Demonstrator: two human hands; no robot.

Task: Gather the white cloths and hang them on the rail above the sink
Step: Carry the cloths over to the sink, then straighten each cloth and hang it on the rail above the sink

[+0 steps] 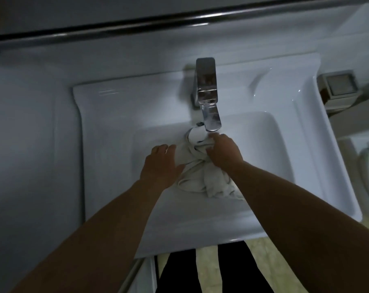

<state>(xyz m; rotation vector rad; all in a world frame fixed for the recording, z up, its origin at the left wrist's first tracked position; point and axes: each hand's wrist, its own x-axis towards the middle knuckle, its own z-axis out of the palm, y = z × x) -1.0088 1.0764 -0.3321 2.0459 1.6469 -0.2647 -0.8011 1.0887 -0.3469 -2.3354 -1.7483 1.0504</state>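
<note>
A: What are the hands doing?

B: The right hand (pixel 223 153), just right of the frame's centre, has its fingers curled into a crumpled white fabric cloth (pixel 202 178) and grips the top of the bunch. The left hand (pixel 161 166), just left of centre, lies against the cloth's left edge with its fingers fairly straight and its thumb on the fabric. The two hands sit apart, with the cloth between them.

A: And where is the cloth?

B: It is in the bowl of the glossy white rectangular ceramic sink (pixel 264 144), heaped in folds and trailing towards the lower right under the right forearm. Its top end sits directly below the spout of the square chrome metal tap (pixel 206 92), which stands at the back of the sink, above centre.

A: The rail?

B: A long dark round metal rail (pixel 137 28) runs across the top of the frame, against a pale wall, with nothing on it.

A: Anything else?

B: A small square grey box (pixel 338 85) sits at the right edge, beside the sink. At the bottom, the person's black trouser legs (pixel 175 271) stand on a pale tiled floor (pixel 209 271).
</note>
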